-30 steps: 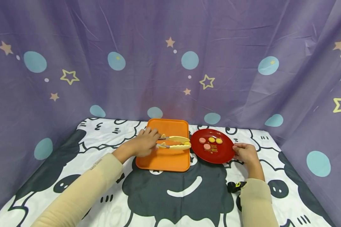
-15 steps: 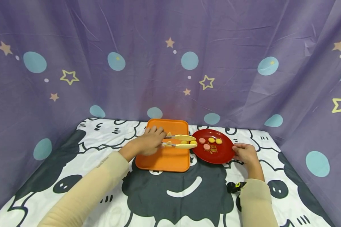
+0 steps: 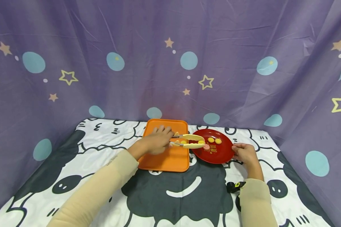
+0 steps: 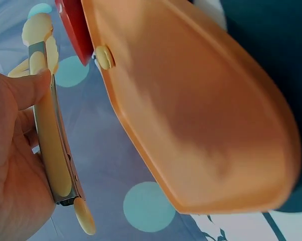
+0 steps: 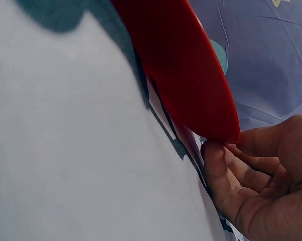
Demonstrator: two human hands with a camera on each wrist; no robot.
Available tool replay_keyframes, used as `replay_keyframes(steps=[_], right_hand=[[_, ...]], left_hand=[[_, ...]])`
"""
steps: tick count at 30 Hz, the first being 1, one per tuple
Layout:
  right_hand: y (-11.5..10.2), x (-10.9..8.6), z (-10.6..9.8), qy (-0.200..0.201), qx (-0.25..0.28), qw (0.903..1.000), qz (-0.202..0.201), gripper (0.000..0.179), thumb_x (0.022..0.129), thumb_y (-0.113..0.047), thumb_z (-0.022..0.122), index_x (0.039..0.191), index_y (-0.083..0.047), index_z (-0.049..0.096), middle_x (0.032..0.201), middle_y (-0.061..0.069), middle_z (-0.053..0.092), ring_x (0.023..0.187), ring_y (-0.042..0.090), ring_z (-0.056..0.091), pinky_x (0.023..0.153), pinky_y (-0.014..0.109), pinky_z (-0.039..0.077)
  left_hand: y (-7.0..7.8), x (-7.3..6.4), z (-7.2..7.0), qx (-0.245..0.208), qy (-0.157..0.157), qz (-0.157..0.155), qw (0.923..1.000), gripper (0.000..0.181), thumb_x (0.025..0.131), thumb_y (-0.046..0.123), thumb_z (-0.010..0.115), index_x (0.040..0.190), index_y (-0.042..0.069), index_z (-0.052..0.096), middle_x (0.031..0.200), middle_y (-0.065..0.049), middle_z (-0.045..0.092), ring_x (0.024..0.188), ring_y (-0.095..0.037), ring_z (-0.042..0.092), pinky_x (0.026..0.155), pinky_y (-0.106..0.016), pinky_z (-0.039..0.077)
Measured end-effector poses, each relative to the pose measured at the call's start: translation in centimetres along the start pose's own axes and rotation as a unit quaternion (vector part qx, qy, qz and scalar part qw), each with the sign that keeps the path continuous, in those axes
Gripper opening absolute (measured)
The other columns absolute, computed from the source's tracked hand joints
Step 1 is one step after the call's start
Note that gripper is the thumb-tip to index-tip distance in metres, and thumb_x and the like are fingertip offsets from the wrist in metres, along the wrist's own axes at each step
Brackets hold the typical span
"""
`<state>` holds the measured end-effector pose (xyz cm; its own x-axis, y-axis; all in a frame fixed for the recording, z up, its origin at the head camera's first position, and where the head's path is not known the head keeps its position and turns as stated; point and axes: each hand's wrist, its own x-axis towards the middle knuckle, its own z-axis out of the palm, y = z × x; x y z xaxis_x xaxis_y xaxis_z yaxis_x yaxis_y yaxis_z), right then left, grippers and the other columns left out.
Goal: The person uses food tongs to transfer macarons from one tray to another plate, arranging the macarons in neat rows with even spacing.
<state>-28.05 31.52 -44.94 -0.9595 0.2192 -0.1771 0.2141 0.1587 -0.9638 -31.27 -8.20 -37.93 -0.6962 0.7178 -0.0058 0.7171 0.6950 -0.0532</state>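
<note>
the near part of the surface (image 3: 170,201), covered in a black-and-white sheep-print cloth, holds only the two sleeved forearms and a small dark object (image 3: 233,186) beside the right wrist. further in, the right hand (image 3: 244,153) has its fingers curled at the near right rim of the red plate (image 3: 216,156), pinching and steadying it; the wrist view shows the fingertips under the rim, which looks raised off the cloth there. the left hand (image 3: 156,142) is closed around the handles of the yellow tongs (image 3: 191,141), squeezing them nearly together, and the tips reach across the right edge of the orange tray (image 3: 164,157) to the left part of the plate. a small yellow piece (image 3: 200,142) sits between the tong tips, and a pink slice (image 3: 206,147) lies just beside them. two yellow slices (image 3: 214,140) rest further back on the plate. judging by this, the slice work is midway: some pieces are on the plate, the tray shows no slices, and one piece is in the tongs. tray and plate nearly touch, so the tongs have little slack at that seam; open cloth lies left of the tray and in front. the purple starry curtain (image 3: 170,63) closes in just behind both dishes and along both sides.
</note>
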Motion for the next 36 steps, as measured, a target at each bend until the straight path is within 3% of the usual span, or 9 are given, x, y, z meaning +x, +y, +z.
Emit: replay_keyframes(steps=[17,36], right_hand=[[-0.2,-0.3,0.1,0.002,0.000,1.0000,0.003,0.041,0.102,-0.002,0.058,0.136,0.018,0.050,0.090,0.003,0.067,0.071,0.012,0.068,0.067,0.029,0.059],[-0.1,-0.2,0.2,0.008,-0.009,0.9999,0.000,0.038,0.102,-0.002,0.057,0.134,0.016,0.053,0.092,0.003,0.066,0.071,0.010,0.067,0.067,0.028,0.059]], left_hand=[[1.6,2.6,0.1,0.007,0.005,0.002,1.0000,0.041,0.107,0.036,0.051,0.141,0.012,0.050,0.123,-0.001,0.042,0.100,-0.022,0.031,0.081,-0.035,0.026],[3.0,5.1,0.5,0.009,-0.027,0.003,0.9996,0.040,0.107,0.036,0.050,0.140,0.012,0.050,0.113,0.000,0.037,0.099,-0.022,0.030,0.081,-0.035,0.022]])
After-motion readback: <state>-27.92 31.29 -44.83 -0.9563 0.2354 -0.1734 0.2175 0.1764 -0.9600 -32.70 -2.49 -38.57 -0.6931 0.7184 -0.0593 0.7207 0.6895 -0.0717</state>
